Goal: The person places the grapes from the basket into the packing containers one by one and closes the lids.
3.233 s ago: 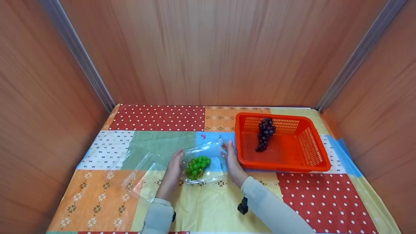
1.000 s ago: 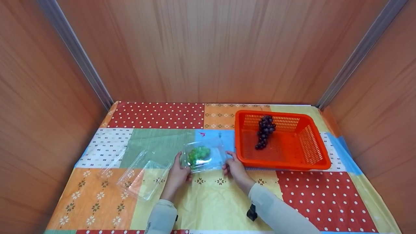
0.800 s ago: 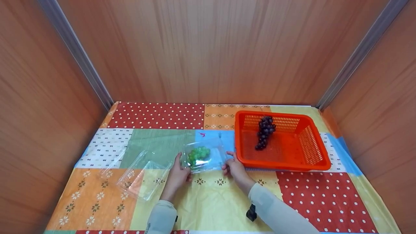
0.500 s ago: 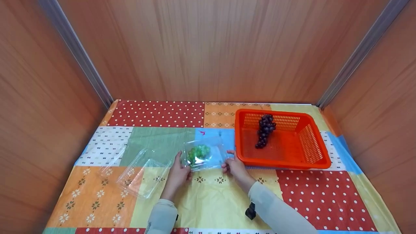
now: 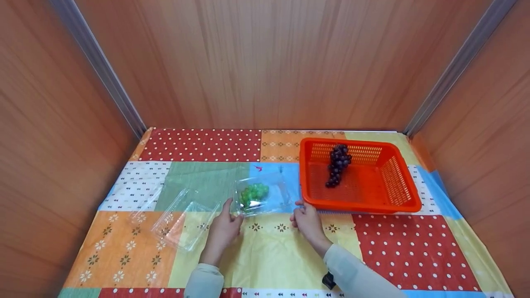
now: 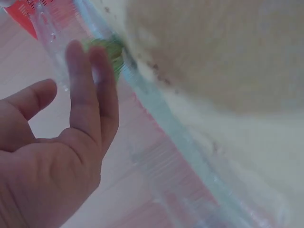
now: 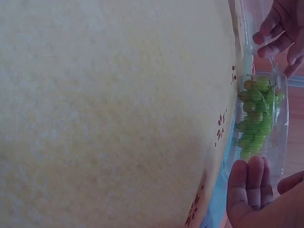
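Observation:
A bunch of green grapes (image 5: 254,193) lies inside a clear plastic box (image 5: 275,205) in the middle of the table. The clear lid lies over the grapes, with glare on it. My left hand (image 5: 224,228) is at the box's near left corner, thumb and fingers extended and apart, as the left wrist view shows. On the other side, my right hand (image 5: 308,221) stands a little off the box's right edge, near the basket's corner. Its fingers are loosely bent and hold nothing; in the right wrist view they overlap the box's end.
An orange plastic basket (image 5: 360,207) stands at the right with a bunch of dark grapes (image 5: 338,164) in it. Another clear plastic box (image 5: 182,225) lies at the left, hard to make out. A patchwork cloth (image 5: 269,265) covers the table; wood-patterned panels (image 5: 265,66) enclose it.
Since the oldest frame, the lid has come down over the green grapes. My right hand has let go of the box's right edge and moved right and nearer me; the left fingers have loosened.

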The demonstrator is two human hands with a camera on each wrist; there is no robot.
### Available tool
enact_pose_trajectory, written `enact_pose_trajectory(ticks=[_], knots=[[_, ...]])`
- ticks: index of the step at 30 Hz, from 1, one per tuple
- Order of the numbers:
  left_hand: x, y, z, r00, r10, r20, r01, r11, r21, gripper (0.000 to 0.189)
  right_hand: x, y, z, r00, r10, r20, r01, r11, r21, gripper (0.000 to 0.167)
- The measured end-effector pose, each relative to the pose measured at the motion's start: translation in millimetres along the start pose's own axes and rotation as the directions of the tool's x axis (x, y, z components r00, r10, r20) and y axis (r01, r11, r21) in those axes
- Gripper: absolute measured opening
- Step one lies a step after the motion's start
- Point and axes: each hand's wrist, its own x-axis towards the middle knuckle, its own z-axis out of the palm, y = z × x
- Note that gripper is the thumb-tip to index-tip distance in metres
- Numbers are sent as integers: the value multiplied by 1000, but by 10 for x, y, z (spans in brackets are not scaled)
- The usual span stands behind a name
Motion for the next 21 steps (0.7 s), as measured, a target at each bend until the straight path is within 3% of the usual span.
enact_pose_trajectory(ticks=[6, 10, 13, 16, 21], knots=[[-51, 82, -35, 996, 49, -74, -41, 993, 107, 53, -123, -87, -74, 997, -67, 29, 69, 994, -89, 21], [-197, -26, -120, 982, 107, -153, -77, 979, 187, 40, -201, -136, -70, 990, -107, 89, 109, 994, -20, 17], [-356, -72, -264, 975, 122, -186, -77, 970, 232, 31, -234, -209, -134, 981, -145, 132, 139, 989, 56, 17], [-459, -118, -457, 978, 81, -190, -27, 962, 271, 25, -210, -337, -266, 973, -199, 117, 181, 972, 147, 18], [-503, -295, -752, 977, -15, -211, 88, 935, 343, 22, -61, -622, -538, 976, -217, 1, 210, 944, 256, 19]])
